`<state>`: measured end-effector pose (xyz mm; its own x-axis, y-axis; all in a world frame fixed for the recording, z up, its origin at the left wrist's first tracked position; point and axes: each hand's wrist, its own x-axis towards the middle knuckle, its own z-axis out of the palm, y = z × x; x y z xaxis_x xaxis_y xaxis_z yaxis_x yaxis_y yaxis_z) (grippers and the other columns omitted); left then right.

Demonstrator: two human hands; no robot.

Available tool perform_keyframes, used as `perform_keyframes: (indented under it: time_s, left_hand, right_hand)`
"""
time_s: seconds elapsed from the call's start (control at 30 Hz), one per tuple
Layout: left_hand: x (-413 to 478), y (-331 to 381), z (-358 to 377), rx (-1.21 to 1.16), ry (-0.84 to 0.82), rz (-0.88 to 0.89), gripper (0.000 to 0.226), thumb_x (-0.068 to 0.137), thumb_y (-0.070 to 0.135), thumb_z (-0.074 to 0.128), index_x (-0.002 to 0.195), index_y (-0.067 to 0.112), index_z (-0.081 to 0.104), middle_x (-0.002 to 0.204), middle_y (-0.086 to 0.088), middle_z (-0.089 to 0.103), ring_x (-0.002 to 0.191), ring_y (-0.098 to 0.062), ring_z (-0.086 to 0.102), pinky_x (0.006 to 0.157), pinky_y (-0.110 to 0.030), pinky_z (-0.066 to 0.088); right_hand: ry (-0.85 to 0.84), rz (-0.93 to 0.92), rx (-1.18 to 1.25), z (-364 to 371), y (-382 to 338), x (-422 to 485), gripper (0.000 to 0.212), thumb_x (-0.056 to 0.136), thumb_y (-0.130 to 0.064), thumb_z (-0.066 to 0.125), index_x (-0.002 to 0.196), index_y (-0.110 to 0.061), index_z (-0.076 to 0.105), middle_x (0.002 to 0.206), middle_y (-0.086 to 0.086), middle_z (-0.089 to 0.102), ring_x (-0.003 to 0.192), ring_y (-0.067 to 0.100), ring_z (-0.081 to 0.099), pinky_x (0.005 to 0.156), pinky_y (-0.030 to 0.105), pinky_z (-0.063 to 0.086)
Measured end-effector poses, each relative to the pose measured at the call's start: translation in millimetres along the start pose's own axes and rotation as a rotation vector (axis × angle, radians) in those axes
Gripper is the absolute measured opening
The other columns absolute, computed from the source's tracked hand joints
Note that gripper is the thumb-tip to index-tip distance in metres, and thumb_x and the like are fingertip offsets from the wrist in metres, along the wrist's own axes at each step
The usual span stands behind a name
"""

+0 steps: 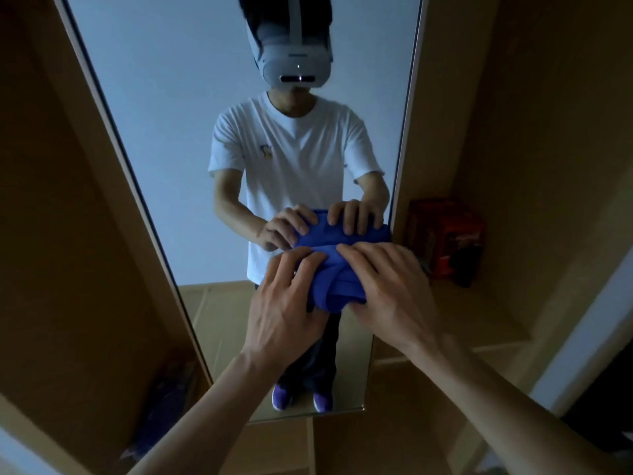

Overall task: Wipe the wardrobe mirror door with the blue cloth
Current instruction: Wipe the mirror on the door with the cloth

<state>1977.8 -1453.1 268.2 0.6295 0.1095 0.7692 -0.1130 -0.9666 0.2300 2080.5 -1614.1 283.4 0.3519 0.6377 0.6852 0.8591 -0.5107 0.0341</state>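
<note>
A tall mirror door (pixel 164 108) in a pale frame stands in front of me, set in a tan wooden wardrobe. A bunched blue cloth (pixel 337 281) lies pressed against the glass near the mirror's lower right. My left hand (pixel 284 303) lies on the cloth's left side with fingers spread over it. My right hand (pixel 387 286) covers its right side, fingers extended across the top and thumb tucked under the lower edge. The mirror shows a person in a white T-shirt and a headset, with both hands on the cloth's reflection.
A red box (pixel 445 234) sits on an open wooden shelf (pixel 479 320) just right of the mirror. A wooden panel (pixel 51 234) flanks the mirror on the left. A purple-patterned item (pixel 164 399) lies low at the left.
</note>
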Motion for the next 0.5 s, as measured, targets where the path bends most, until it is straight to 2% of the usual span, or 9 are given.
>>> perform_keyframes:
  time_s: [0.07,0.17,0.3,0.5]
  left_hand:
    - [21.7,5.7,-10.6,0.014,0.061,0.027,0.054,0.081,0.029,0.071,0.130,0.007,0.062,0.132,-0.010,0.058,0.116,-0.028,0.055,0.084,-0.036,0.055]
    - [54.8,14.9,-26.9,0.051,0.144,0.066,0.058,0.082,0.034,0.067,0.133,0.008,0.060,0.134,-0.009,0.057,0.118,-0.029,0.055,0.077,-0.033,0.055]
    - [93.3,25.5,-43.4,0.104,0.214,0.116,0.064,0.080,0.034,0.070,0.138,0.008,0.058,0.137,-0.010,0.055,0.122,-0.029,0.054,0.082,-0.027,0.049]
    - [142.4,44.2,-61.8,0.156,0.260,0.155,0.074,0.073,0.023,0.080,0.142,0.008,0.055,0.143,-0.012,0.051,0.126,-0.031,0.053,0.083,-0.031,0.051]
  right_hand:
    - [0.048,-0.035,-0.021,-20.2,2.0,19.5,0.060,0.083,-0.035,0.057,0.140,-0.015,0.053,0.131,0.006,0.060,0.119,0.026,0.056,0.103,0.044,0.042]
    - [0.154,-0.083,-0.065,-50.2,7.7,47.0,0.058,0.084,-0.034,0.053,0.138,-0.012,0.056,0.130,0.008,0.062,0.117,0.028,0.056,0.103,0.045,0.042]
    - [0.226,-0.132,-0.138,-79.6,19.4,75.2,0.061,0.081,-0.025,0.066,0.140,-0.011,0.054,0.131,0.011,0.060,0.119,0.031,0.055,0.105,0.048,0.041]
    - [0.348,-0.190,-0.206,-110.6,36.7,113.4,0.057,0.084,-0.023,0.061,0.140,-0.011,0.054,0.132,0.012,0.060,0.118,0.032,0.055,0.105,0.050,0.041]
